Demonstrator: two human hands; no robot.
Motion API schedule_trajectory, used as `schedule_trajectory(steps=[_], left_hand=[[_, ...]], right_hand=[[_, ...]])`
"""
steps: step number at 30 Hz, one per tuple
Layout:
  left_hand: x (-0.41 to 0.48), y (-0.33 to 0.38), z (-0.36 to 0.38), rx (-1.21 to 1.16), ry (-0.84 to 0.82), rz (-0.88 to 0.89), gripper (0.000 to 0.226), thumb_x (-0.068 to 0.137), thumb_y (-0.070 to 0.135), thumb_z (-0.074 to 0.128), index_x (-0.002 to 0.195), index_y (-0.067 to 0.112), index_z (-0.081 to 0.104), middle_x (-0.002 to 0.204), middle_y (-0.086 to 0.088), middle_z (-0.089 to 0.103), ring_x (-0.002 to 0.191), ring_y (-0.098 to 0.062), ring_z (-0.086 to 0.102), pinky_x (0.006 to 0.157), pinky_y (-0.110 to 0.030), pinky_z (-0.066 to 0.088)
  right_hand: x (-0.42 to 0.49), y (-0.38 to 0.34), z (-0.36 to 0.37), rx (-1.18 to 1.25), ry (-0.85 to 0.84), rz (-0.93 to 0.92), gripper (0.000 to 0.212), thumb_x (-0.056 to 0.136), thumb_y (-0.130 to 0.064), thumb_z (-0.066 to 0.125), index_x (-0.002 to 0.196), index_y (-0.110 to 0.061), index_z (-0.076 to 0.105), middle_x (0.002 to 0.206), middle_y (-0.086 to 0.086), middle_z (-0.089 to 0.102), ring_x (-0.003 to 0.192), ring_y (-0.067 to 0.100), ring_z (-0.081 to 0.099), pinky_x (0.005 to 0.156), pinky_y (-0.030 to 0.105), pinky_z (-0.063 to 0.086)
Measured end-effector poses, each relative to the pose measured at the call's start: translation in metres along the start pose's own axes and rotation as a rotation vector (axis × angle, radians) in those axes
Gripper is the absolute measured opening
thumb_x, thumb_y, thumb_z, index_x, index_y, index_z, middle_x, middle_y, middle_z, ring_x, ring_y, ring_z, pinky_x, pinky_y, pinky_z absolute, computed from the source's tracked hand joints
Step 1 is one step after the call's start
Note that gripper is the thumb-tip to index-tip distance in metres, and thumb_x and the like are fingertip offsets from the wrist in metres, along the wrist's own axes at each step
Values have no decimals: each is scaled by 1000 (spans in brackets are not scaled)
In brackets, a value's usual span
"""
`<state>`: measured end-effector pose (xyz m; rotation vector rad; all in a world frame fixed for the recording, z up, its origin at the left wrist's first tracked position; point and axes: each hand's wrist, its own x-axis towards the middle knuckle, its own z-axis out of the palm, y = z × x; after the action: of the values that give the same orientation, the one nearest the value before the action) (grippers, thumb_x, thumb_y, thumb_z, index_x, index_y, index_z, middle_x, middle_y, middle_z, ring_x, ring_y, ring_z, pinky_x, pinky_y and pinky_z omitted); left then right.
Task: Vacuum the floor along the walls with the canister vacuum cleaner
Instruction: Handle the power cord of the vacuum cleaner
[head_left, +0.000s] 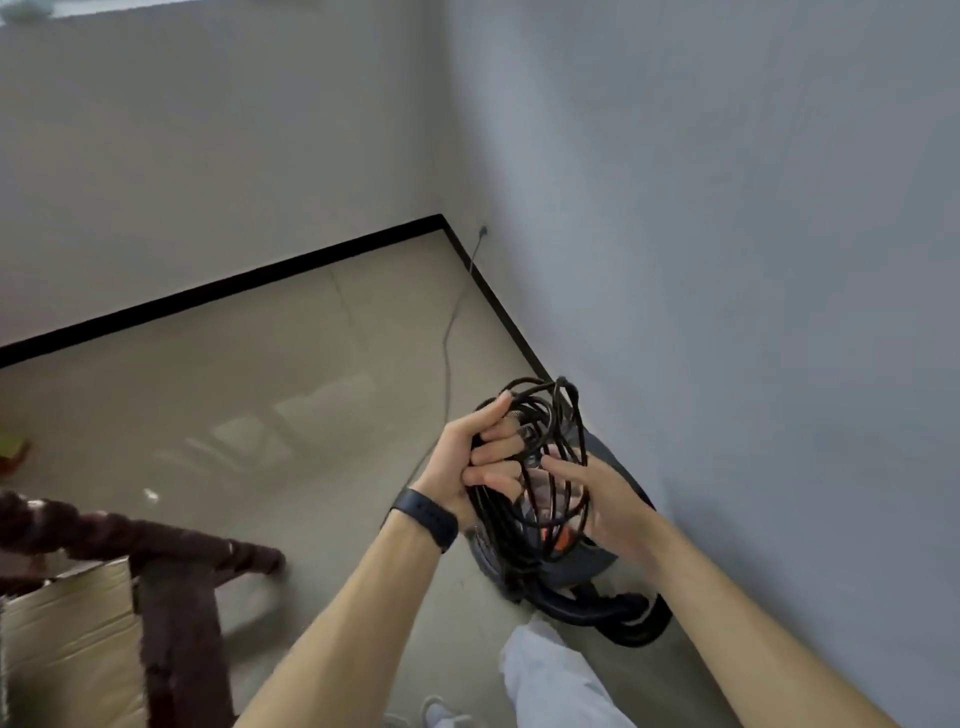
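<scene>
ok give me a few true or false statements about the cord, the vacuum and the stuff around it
1. The left hand grips a coil of black cord. True.
2. The black wristband is on the right wrist. False: it is on the left wrist.
3. The canister vacuum sits on the floor by the right-hand wall. True.
4. The cardboard box stands in the far corner. False: it is at the lower left, near the person.
</scene>
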<state>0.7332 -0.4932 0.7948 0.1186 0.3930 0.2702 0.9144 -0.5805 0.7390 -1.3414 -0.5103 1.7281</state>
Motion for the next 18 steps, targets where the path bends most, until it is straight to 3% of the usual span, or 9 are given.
schedule_trajectory(steps=[2, 3, 5, 7, 9, 11, 13, 16, 18], left_hand=[[38, -13, -9, 27, 42, -63, 46, 94, 32, 62, 60, 19, 33, 45, 8, 25, 33, -4, 15, 34, -15, 24], [58, -19, -12, 51, 78, -91, 46, 93, 29, 63, 59, 19, 33, 45, 8, 24, 34, -4, 14, 34, -15, 23], [99, -31, -18, 129, 228, -133, 45, 92, 26, 63, 58, 20, 35, 48, 8, 23, 34, -5, 15, 38, -16, 22], [141, -43, -30, 330, 451, -122, 39, 92, 24, 64, 59, 18, 43, 51, 5, 33, 36, -9, 27, 45, -22, 31], [174, -53, -50, 637, 676, -52, 27, 88, 24, 69, 67, 11, 57, 57, -3, 55, 42, -18, 46, 53, -34, 48], [198, -59, -75, 886, 836, -9, 21, 85, 27, 71, 80, 9, 64, 68, -5, 70, 51, -24, 61, 66, -46, 59], [216, -60, -105, 1039, 980, -29, 23, 84, 33, 73, 92, 15, 62, 82, -3, 73, 67, -22, 69, 76, -43, 59], [232, -56, -154, 1300, 1196, -87, 52, 84, 39, 73, 123, 16, 47, 119, -10, 59, 108, -29, 59, 94, -42, 50], [234, -57, -186, 1487, 1224, -149, 73, 88, 45, 67, 145, 16, 32, 140, -14, 44, 128, -34, 44, 105, -45, 41]], right_hand=[[-2, -1, -38, 48, 109, 42, 21, 85, -10, 78, 102, -7, 66, 82, 10, 62, 70, 19, 65, 62, 32, 54], [-2, -1, -58, 82, 159, 54, 25, 79, -10, 81, 100, -8, 67, 77, 7, 61, 66, 18, 62, 59, 29, 51], [1, -1, -97, 31, 293, 78, 34, 69, -15, 90, 98, -6, 73, 83, 9, 69, 77, 23, 67, 70, 32, 52], [9, 0, -133, -98, 466, 71, 10, 79, -12, 85, 87, -12, 78, 89, 8, 76, 88, 23, 70, 79, 33, 52], [23, 8, -161, -279, 590, 85, 8, 92, -12, 75, 85, -16, 76, 86, -2, 76, 88, 18, 68, 78, 28, 49], [43, 22, -176, -485, 622, 109, 5, 97, -23, 71, 92, -21, 70, 86, -8, 70, 88, 16, 64, 73, 26, 45], [69, 41, -187, -635, 608, 164, 7, 99, -31, 67, 99, -25, 63, 92, -11, 67, 91, 16, 62, 75, 31, 44], [109, 79, -199, -733, 516, 324, 45, 101, -43, 61, 135, -17, 52, 130, 3, 59, 120, 27, 58, 99, 39, 48], [127, 98, -202, -892, 404, 468, 82, 102, -55, 51, 161, -10, 18, 160, 14, 27, 146, 36, 34, 117, 46, 35]])
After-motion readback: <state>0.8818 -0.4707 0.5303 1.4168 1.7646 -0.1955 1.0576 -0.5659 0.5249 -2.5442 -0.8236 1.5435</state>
